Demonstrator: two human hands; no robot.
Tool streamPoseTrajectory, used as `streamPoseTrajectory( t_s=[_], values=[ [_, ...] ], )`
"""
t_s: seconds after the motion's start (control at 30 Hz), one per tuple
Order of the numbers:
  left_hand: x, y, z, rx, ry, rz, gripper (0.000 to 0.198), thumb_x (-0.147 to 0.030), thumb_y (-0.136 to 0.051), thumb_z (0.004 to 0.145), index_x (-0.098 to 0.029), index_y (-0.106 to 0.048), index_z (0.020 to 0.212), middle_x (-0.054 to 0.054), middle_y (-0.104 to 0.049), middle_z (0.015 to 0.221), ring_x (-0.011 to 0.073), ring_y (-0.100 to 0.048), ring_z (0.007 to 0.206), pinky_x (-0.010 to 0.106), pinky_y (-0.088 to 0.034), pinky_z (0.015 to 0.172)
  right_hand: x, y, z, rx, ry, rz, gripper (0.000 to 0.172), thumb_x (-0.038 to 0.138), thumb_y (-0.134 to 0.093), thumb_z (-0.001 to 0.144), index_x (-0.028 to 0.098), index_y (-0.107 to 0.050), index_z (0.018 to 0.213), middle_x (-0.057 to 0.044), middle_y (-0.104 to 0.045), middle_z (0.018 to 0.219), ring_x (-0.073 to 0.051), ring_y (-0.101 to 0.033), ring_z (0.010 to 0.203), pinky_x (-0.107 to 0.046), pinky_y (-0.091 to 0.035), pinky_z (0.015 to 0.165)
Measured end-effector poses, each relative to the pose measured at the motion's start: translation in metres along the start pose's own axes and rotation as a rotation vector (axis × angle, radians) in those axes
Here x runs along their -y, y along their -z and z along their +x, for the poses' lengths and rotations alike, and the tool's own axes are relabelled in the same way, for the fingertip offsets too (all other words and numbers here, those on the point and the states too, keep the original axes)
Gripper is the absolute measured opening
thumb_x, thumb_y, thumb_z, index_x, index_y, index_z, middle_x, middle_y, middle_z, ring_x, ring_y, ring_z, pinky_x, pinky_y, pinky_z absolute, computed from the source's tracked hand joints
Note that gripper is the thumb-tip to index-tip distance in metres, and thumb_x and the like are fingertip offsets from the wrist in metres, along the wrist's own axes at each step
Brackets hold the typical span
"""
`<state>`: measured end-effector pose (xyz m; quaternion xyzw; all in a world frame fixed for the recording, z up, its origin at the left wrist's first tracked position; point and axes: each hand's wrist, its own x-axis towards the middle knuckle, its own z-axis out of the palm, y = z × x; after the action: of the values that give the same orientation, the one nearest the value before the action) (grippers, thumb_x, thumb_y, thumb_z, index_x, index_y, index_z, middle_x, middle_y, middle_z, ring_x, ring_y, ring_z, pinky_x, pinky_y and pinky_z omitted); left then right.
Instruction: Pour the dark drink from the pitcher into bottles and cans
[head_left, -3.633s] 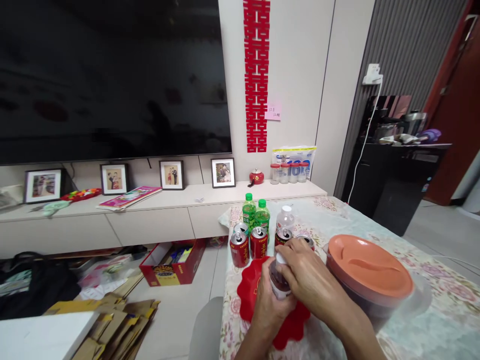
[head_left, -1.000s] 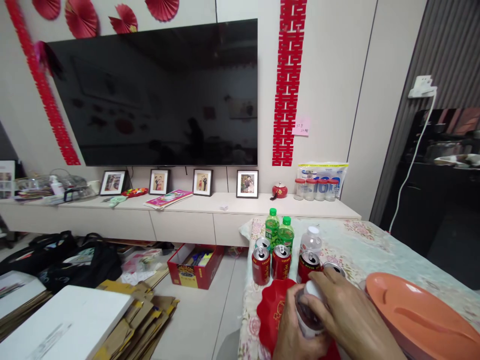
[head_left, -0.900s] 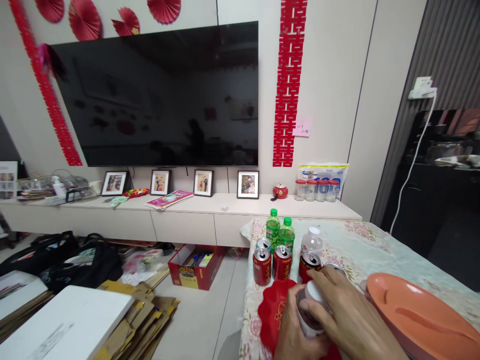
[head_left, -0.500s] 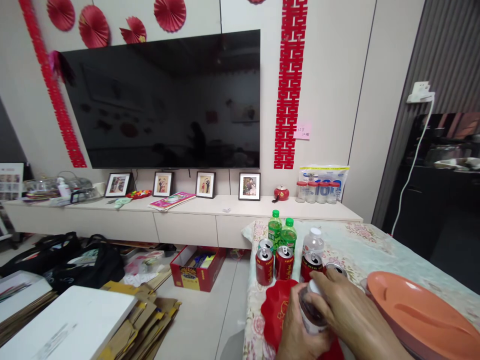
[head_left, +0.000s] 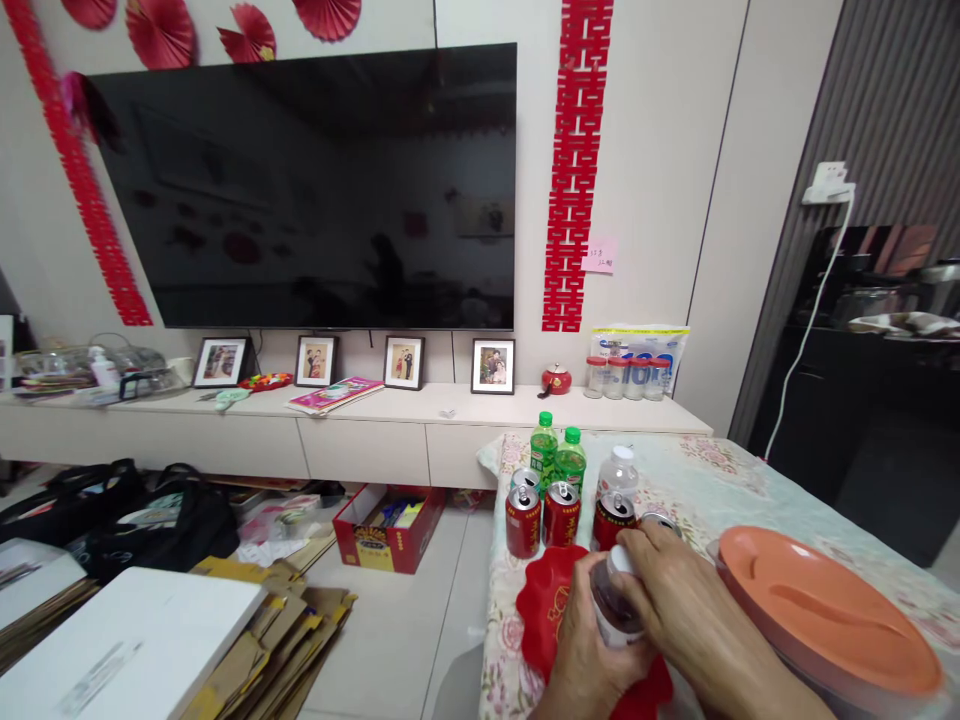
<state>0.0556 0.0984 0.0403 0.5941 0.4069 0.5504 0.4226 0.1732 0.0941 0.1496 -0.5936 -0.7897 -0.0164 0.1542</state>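
My left hand (head_left: pixel 589 650) is wrapped round the body of a bottle (head_left: pixel 611 600) with dark contents, a pale label and a white cap. My right hand (head_left: pixel 664 575) has its fingers closed on the cap at the top. The bottle is tilted a little, above a red scalloped tray (head_left: pixel 536 600) on the table. Just beyond the hands stand red drink cans (head_left: pixel 523 525), among them a darker-topped can (head_left: pixel 615 515). Behind these are two green-capped bottles (head_left: pixel 544 450) and a clear bottle with a white cap (head_left: pixel 619 475). Part of another can (head_left: pixel 661 522) shows past my right hand.
An orange lidded oval box (head_left: pixel 825 600) sits on the flowered tablecloth (head_left: pixel 757 490) at the right. Beyond the table is a white TV cabinet (head_left: pixel 367 440) with framed photos and jars. On the floor lie a red carton (head_left: pixel 386 530), flattened cardboard (head_left: pixel 300 640) and black bags (head_left: pixel 172 520).
The view has shifted slightly, so the scene sits a little higher and further left. Both hands stay on the bottle, with little change in their grip.
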Motion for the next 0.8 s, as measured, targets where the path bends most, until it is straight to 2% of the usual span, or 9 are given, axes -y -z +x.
streamPoseTrajectory(
  t_s=[0.2,0.33,0.43,0.57,0.7,0.8],
  values=[
    [0.009,-0.002,-0.002,-0.006,-0.035,-0.076,0.072,-0.032,-0.089,0.065,-0.02,-0.059,0.13,0.011,-0.077,0.12,0.0292,-0.074,0.103,0.04,-0.06,0.096,0.01,0.005,-0.002,-0.012,-0.06,-0.114,0.02,0.018,-0.054,0.098,0.016,-0.074,0.097,-0.018,-0.076,0.104,-0.035,-0.075,0.104,-0.041,-0.052,0.085],
    [0.013,-0.003,-0.002,-0.025,-0.016,-0.052,0.074,-0.031,-0.088,0.063,-0.019,-0.06,0.13,0.01,-0.077,0.116,0.0296,-0.074,0.1,0.041,-0.061,0.094,0.008,0.004,-0.001,-0.039,-0.1,-0.097,0.017,0.025,-0.058,0.098,0.016,-0.072,0.095,-0.016,-0.076,0.097,-0.034,-0.076,0.096,-0.038,-0.051,0.078],
    [0.02,-0.005,-0.001,-0.042,-0.015,-0.019,0.078,-0.032,-0.089,0.062,-0.017,-0.06,0.132,0.012,-0.077,0.115,0.0319,-0.074,0.1,0.044,-0.06,0.096,0.006,0.005,-0.003,-0.016,-0.073,-0.004,0.018,0.021,-0.054,0.098,0.017,-0.071,0.099,-0.015,-0.074,0.101,-0.029,-0.075,0.09,-0.035,-0.049,0.074],
    [0.026,-0.007,0.0,-0.033,-0.016,-0.001,0.079,-0.036,-0.087,0.065,-0.016,-0.058,0.135,0.016,-0.077,0.121,0.0353,-0.074,0.106,0.048,-0.058,0.101,0.009,0.009,-0.005,0.035,-0.016,0.076,0.028,0.012,-0.044,0.1,0.017,-0.072,0.103,-0.015,-0.071,0.11,-0.026,-0.072,0.096,-0.036,-0.05,0.082],
    [0.019,-0.006,0.0,-0.036,-0.008,0.005,0.08,-0.037,-0.088,0.062,-0.017,-0.059,0.134,0.015,-0.077,0.119,0.0353,-0.074,0.106,0.047,-0.058,0.101,0.015,0.011,-0.001,0.049,-0.061,-0.004,0.025,0.013,-0.047,0.099,0.015,-0.072,0.099,-0.017,-0.071,0.107,-0.031,-0.072,0.102,-0.04,-0.053,0.087],
    [0.009,-0.002,-0.001,-0.013,-0.001,0.01,0.079,-0.037,-0.087,0.063,-0.015,-0.058,0.133,0.017,-0.076,0.122,0.0368,-0.073,0.108,0.048,-0.058,0.101,0.008,0.001,-0.008,-0.003,-0.046,0.01,0.03,0.013,-0.045,0.1,0.016,-0.074,0.105,-0.018,-0.074,0.111,-0.03,-0.075,0.102,-0.04,-0.057,0.086]
  ],
)
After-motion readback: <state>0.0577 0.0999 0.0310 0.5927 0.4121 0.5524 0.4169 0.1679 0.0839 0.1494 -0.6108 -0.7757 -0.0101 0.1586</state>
